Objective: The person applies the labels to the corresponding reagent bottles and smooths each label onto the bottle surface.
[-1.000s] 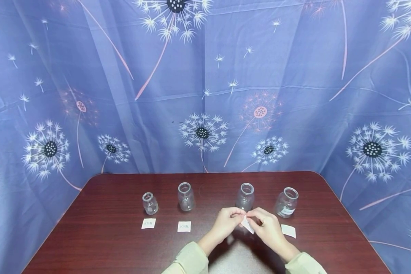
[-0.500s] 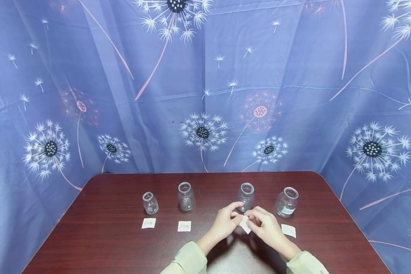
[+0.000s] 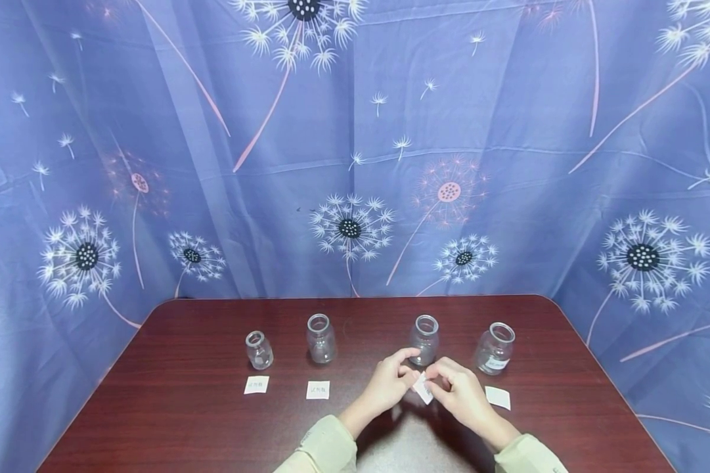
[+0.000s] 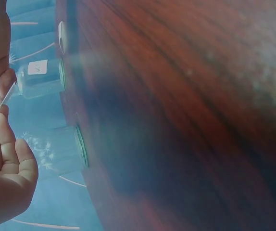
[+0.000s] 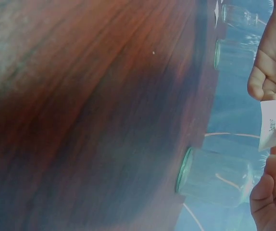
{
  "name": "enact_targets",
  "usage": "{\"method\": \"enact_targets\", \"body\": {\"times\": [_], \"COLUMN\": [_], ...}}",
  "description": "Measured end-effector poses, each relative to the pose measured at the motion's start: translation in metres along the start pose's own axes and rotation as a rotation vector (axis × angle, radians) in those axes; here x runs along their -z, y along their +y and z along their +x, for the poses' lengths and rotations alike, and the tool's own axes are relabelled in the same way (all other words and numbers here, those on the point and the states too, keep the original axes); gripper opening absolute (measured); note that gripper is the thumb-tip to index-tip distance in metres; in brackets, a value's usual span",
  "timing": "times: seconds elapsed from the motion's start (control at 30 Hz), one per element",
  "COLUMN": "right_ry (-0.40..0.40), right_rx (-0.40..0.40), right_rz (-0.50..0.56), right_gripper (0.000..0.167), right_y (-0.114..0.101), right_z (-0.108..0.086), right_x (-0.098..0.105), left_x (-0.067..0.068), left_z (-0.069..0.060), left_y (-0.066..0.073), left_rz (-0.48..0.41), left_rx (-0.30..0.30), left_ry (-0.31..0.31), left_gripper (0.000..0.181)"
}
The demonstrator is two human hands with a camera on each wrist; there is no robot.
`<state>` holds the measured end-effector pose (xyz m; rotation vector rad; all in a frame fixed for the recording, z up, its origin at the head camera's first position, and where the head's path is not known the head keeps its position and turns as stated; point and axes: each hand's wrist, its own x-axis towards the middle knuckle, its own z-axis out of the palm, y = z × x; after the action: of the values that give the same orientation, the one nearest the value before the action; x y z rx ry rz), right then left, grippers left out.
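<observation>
Head: L hand (image 3: 385,384), R hand (image 3: 460,393) hold wht label (image 3: 422,389) nr jar (image 3: 427,339).

Dandelion-print blue curtain (image 3: 355,177) behind reddish-brown wooden table (image 3: 183,414)

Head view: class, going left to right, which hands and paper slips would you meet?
Leftmost slip, second slip, left hand, held slip, right hand, far-right slip.
</observation>
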<state>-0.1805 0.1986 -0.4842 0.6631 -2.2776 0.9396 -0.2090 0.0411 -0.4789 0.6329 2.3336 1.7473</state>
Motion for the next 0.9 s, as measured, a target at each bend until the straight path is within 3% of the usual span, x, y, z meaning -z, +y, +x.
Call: {"method": "enact_targets", "body": {"times": [0.3, 0.47, 0.73, 0.9], "right_ry": [-0.007, -0.016, 0.037, 0.038], "right_rx": [0.0, -0.007, 0.014, -0.005], "right_rz": [-0.016, 0.003, 0.043, 0.089], "right_gripper": [0.031, 0.027, 0.034, 0.031], "right_y": [0.0, 0.0, 0.001, -0.002], "right_z": [-0.003, -0.004, -0.004, -0.003], "right_x": [-0.002, -0.002, -0.004, 0.0], "left_x": [-0.001, -0.001, -0.003, -0.003], "left_z": [-0.001, -0.001, 0.001, 0.003], "left_y": [-0.005, -0.005, -0.008, -0.012], "left_rz": [-0.011, 0.016, 0.201, 0.255], "left_rx": [0.027, -0.001, -0.113, -0.122], "left_ry": [-0.046, -0.04, 0.033, 0.065], "left_gripper": [0.035, 0.035, 0.014, 0.015]}}
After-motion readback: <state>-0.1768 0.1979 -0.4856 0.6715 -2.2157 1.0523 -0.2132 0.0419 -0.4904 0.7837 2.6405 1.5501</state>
